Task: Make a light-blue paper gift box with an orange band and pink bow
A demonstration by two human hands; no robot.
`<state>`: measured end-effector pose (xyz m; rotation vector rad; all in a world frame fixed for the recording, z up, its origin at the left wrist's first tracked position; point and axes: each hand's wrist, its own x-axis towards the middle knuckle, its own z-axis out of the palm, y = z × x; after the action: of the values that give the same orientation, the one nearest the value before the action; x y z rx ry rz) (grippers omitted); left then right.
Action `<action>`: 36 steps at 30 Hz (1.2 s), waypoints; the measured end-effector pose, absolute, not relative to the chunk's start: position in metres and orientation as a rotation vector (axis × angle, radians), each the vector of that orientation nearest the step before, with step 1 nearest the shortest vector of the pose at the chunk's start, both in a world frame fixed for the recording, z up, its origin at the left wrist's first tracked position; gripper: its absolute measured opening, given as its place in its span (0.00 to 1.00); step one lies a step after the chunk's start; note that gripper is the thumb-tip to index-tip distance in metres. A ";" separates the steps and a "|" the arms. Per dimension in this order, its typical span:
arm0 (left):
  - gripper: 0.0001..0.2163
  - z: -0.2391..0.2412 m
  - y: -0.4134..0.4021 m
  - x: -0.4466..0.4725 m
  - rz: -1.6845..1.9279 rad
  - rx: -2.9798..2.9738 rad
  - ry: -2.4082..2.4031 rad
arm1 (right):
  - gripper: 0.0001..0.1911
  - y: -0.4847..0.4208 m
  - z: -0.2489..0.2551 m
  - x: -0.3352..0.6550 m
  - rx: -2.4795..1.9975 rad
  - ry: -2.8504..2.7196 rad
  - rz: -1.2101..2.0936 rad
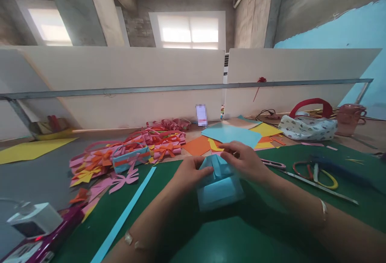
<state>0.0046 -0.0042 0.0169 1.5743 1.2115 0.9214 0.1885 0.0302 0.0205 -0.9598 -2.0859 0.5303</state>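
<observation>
A folded light-blue paper box point(220, 194) is held up over the green mat, near the middle of the view. My left hand point(190, 171) grips its left side, thumb laid on the upper part. At the far right corner, my right hand point(245, 159) pinches the upper edge of the paper with bent fingers. A raised fold stands on the top between the two hands. The fingertips behind the paper are hidden. Left of my left forearm, a long light-blue paper strip point(128, 210) lies on the mat.
A heap of pink, orange and yellow paper pieces point(129, 146) lies at left. Blue paper sheets point(232, 133) are behind my hands. Scissors point(315, 176), a box cutter point(273, 164), a metal ruler point(322, 187) and a fabric basket point(307, 128) are at right. A white plug point(37, 218) sits at lower left.
</observation>
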 end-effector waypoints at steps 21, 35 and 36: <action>0.10 0.021 -0.013 0.020 1.086 1.747 1.240 | 0.04 0.006 0.010 0.169 -1.213 -2.234 -0.003; 0.14 0.022 -0.016 0.022 1.035 1.821 1.343 | 0.05 0.011 0.010 0.174 -1.119 -2.080 0.135; 0.14 0.022 -0.016 0.022 1.027 1.811 1.386 | 0.04 0.010 0.010 0.174 -1.115 -2.075 0.129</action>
<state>0.0216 -0.0161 0.0225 1.8109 1.3858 1.0273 0.1740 0.0104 0.0104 -1.1152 -2.0755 0.1293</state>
